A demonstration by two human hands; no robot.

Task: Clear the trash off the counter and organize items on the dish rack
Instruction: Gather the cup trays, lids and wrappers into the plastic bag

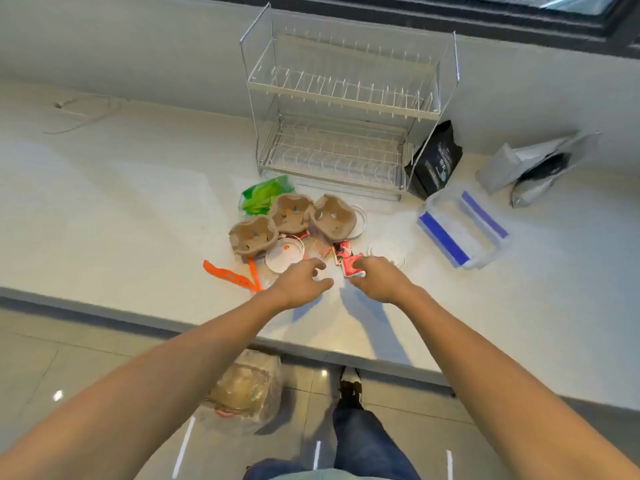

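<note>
Trash lies in a heap on the white counter (138,202): three brown pulp cup carriers (252,235), a green plastic bag (265,194), a white round lid (284,254), a clear lid (386,251), orange strips (225,273) and a red wrapper (346,258). My right hand (377,278) pinches the near end of the red wrapper. My left hand (301,282) hovers beside it, just in front of the white lid, fingers apart and holding nothing. The two-tier wire dish rack (346,109) stands behind the heap with nothing on it.
A black pouch (436,161) leans on the rack's right side. A clear box with blue clips (460,226) and a grey bag (536,164) lie further right. A thin cable (79,112) lies far left. On the floor below the counter edge sits a filled plastic bag (246,389).
</note>
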